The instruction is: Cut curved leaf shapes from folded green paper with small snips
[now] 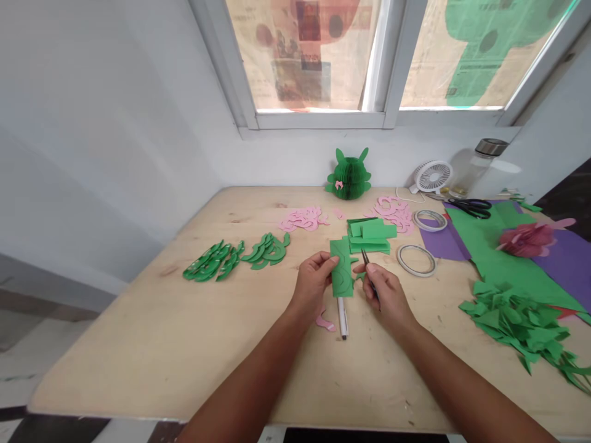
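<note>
My left hand (314, 280) pinches a folded strip of green paper (342, 271) by its left edge. Curved pencil-like outlines run over the strip's face. In my right hand (384, 289) is a small pair of dark scissors (365, 256), their tips pointing up and away, just right of the strip; the fingers cover the handles. A white pen (342, 319) lies under the strip's lower end. A pink paper cutout (325, 322) rests beside my left wrist. Behind the strip sits a stack of folded green paper (372, 232).
Green cutouts (213, 261) lie left, pink cutouts (302, 218) farther back. Tape rolls (417, 261), black scissors (475, 208), green scraps (521, 323) and purple paper (438, 243) are right. A green paper figure (351, 178), fan (433, 177) and bottle (478, 166) stand near the wall.
</note>
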Demonstrator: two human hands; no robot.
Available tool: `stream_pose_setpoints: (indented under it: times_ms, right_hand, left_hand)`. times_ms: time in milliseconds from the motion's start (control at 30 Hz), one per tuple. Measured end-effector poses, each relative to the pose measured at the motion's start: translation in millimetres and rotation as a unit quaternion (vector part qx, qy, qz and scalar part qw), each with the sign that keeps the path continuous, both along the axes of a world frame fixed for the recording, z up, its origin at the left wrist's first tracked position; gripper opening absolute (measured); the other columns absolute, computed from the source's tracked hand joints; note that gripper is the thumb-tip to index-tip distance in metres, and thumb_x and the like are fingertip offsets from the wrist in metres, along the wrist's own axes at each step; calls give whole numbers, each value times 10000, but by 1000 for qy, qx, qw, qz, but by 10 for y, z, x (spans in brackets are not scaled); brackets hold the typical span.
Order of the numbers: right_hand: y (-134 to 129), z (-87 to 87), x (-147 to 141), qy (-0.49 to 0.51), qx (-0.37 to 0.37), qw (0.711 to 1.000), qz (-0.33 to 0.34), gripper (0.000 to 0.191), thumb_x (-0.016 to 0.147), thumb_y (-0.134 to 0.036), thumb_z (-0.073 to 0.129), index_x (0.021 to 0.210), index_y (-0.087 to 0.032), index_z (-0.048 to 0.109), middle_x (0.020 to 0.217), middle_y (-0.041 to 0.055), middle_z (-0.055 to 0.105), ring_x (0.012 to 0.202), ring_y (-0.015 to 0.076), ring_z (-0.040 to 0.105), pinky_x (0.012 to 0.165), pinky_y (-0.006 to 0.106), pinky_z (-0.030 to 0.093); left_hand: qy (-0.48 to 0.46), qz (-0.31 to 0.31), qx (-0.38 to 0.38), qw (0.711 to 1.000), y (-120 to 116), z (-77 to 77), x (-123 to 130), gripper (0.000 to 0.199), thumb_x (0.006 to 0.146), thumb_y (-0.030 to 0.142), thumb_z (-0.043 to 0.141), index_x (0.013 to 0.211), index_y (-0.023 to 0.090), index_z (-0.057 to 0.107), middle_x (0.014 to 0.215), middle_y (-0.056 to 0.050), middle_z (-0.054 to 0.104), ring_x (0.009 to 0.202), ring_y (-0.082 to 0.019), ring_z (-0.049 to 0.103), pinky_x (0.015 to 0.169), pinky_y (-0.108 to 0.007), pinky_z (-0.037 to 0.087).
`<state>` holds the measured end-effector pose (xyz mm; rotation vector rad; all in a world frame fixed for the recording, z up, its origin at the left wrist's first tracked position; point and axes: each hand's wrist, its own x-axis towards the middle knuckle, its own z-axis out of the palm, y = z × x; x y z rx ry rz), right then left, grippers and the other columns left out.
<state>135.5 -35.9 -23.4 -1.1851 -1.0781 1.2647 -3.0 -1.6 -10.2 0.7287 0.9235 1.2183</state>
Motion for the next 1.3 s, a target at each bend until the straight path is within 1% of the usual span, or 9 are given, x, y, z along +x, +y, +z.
stream_pose_setpoints:
  times_ms: [200, 467, 567, 767, 1067, 1300]
  right_hand:
    - [3, -48, -11, -9, -3, 999, 34, 359, 849, -489, 500, 833, -144, 599, 452, -71, 361, 403, 68, 269, 385, 212, 151]
    - [-12, -46, -21, 7, -14, 997, 72, 339, 862, -471, 494, 778, -151, 570, 453, -72, 368, 392, 58, 263, 380, 210, 158]
    - [-25, -38, -35, 11, -23, 997, 74, 368, 871, -489, 470, 726, -159, 547, 447, -65, 380, 388, 61, 269, 378, 212, 158]
    - [-51, -15, -59, -8, -37, 996, 76, 498, 871, -523, 446, 520, -169, 438, 437, -42, 381, 383, 60, 291, 384, 226, 165]
    - [-57, -8, -65, -30, -49, 996, 74, 523, 865, -549, 434, 500, -174, 430, 423, -48, 352, 378, 64, 270, 387, 232, 165]
    - [-48, -21, -67, -41, -44, 996, 63, 535, 851, -567, 443, 487, -175, 434, 410, -47, 346, 371, 67, 281, 384, 232, 182]
  left_hand:
    - [-5, -9, 1, 1000, -7, 5, -15, 254, 585, 310, 751, 661, 148, 570, 635, 1, 592, 555, -91, 513, 551, -209, 427]
    - [-12, -1, 1, 1000, -26, 63, -26, 249, 594, 313, 745, 629, 149, 560, 584, 21, 567, 508, -72, 479, 549, -207, 423]
    - [-17, 0, 1, 1000, -29, 82, -30, 241, 594, 304, 743, 627, 149, 562, 586, 17, 571, 513, -75, 484, 543, -204, 422]
    - [-24, -2, -5, 1000, -29, 74, -12, 266, 562, 304, 757, 618, 149, 549, 583, 22, 563, 520, -75, 489, 540, -202, 419]
    - [-10, -8, -7, 1000, -28, 48, 8, 302, 551, 331, 763, 602, 145, 531, 557, 30, 532, 509, -71, 459, 523, -199, 391]
    - [5, -16, -3, 1000, -25, -3, 25, 275, 573, 322, 749, 601, 142, 544, 565, 21, 537, 537, -76, 467, 564, -203, 391]
